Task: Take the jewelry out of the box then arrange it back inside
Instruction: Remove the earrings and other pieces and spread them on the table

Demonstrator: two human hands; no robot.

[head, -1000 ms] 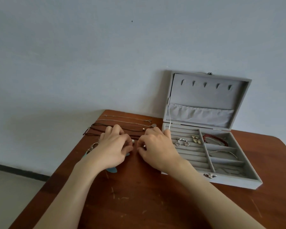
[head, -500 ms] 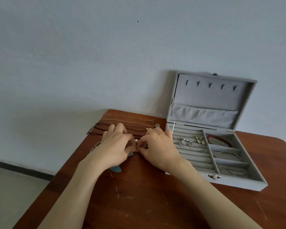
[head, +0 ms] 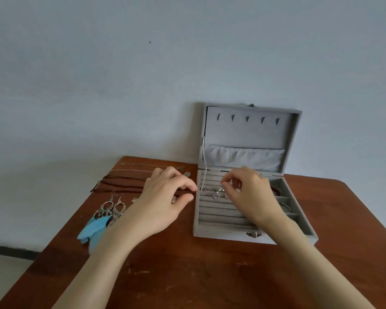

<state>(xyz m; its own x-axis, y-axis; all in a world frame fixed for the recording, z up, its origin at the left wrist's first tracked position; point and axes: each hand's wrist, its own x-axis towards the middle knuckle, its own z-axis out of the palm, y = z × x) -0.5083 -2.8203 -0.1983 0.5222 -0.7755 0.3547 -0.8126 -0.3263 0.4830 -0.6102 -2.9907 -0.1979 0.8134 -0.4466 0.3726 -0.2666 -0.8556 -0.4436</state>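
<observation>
On a reddish-brown wooden table [head: 210,275] pushed against a pale blue-grey wall [head: 120,74], a grey jewelry box [head: 212,228] stands open, its long side running left to right and its lid [head: 250,132] upright against the wall, the clasp [head: 254,234] facing the person. Five small hooks line the lid's upper part above a gathered pocket [head: 243,158]. The person's right hand [head: 250,192] hovers over the ring slots on the box's left half, thumb and forefinger pinched together on something too small to identify, with several small silvery rings and earrings [head: 216,194] lying in the slots just beneath. A red beaded bracelet [head: 275,190] and a thin silver bangle [head: 285,206] show partly in the compartments on the right. The left hand [head: 163,201] rests on the table just left of the box, fingers curled, thumb and forefinger close together; whether it holds anything cannot be told. Two feather earrings [head: 100,219], silver hoops with blue feathers, lie side by side near the table's left edge, hooks pointing toward the wall. Behind them, dark cord necklaces [head: 120,184] and two fine chains [head: 138,167] stretch left to right across the far corner. Scratches mark the tabletop; a dark baseboard [head: 11,253] runs along the floor at left.
</observation>
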